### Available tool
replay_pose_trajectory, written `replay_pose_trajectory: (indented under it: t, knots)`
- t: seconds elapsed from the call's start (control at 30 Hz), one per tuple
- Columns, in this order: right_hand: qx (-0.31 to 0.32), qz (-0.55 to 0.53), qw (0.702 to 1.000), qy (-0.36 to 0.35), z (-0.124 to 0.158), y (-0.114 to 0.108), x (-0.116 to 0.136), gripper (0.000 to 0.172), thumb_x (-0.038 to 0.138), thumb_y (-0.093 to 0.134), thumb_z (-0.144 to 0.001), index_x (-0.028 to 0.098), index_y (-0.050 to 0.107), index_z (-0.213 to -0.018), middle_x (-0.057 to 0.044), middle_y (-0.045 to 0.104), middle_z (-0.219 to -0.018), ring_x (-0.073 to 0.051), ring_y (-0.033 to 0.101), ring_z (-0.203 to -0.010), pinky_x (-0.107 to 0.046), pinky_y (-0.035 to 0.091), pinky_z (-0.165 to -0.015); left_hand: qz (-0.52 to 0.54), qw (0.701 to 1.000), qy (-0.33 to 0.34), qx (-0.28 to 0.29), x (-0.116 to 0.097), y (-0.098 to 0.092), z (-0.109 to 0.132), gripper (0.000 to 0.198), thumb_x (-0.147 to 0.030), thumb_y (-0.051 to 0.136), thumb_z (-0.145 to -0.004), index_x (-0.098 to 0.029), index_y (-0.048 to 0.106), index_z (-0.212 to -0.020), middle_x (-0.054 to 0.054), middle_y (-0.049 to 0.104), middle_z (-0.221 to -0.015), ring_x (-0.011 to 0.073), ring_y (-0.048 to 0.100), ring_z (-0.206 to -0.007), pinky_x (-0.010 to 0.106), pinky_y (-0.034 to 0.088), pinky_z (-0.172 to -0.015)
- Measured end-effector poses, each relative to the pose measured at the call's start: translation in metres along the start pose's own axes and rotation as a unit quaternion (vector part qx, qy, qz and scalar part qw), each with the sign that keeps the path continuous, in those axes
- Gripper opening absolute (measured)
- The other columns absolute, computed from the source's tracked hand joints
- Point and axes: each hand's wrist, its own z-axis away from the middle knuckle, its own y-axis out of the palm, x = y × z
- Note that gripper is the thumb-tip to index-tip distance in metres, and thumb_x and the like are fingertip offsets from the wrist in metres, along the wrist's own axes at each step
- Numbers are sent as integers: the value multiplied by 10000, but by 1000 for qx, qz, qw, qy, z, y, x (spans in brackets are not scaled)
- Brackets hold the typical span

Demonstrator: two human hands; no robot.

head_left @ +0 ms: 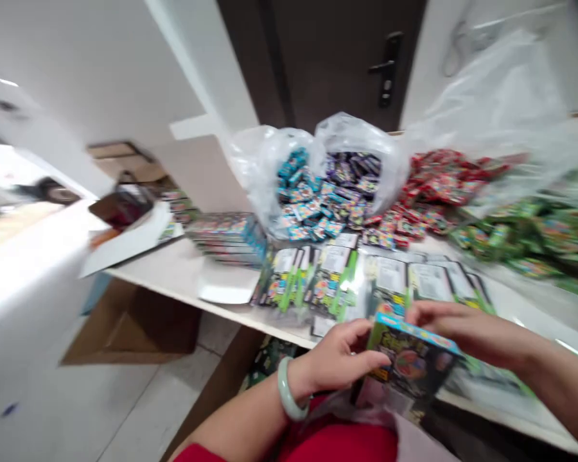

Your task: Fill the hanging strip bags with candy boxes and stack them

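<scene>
A small dark printed box (409, 362) with a bright blue top edge is held tilted in front of my body. My left hand (344, 359) grips its left side, thumb across the printed front and fingers behind. A pale green bangle is on that wrist. My right hand (457, 327) is closed at the box's far upper side, its fingertips partly hidden behind the box. Just beyond my hands, flat printed packs (334, 276) in black and green with white labels lie in a row on the white table (173, 269).
Clear plastic bags spill small wrapped packets: blue packets (298, 192), purple packets (354, 170), red packets (438, 186) and green packets (549, 237). A stack of flat printed packs (231, 237) stands at left. A brown carton (130, 321) sits on the floor below the table.
</scene>
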Motion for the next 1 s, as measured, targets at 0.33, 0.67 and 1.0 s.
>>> replay_pose_trajectory:
  t: [0.33,0.67,1.0]
  knots:
    - [-180,102,978,-27,-27,-36,-52,372,685,701,-559,445,727,-843,-190,633,-1168,-304,640,-1038,-433,450,-846,-577,677,191,-415,-132,-213,54,279,-299,542,-892,-191,582,-1147,90,619,-1168,232,557,-1122,391,425,-1028]
    - [-212,143,966,-47,-20,-30,-67,444,679,673,-576,323,712,-838,-122,721,-982,-347,676,-898,-433,561,-774,-558,739,66,-372,-50,-285,35,391,-224,517,-764,-166,641,-1130,110,609,-1264,277,501,-1235,461,266,-1141]
    - [-79,186,964,-172,-120,82,75,531,655,616,-744,278,662,-1115,-116,672,-1181,-309,624,-1098,-446,479,-986,-289,744,-94,-595,-70,-369,80,587,-591,517,-818,-100,560,-1136,158,647,-1040,295,568,-1064,434,424,-940]
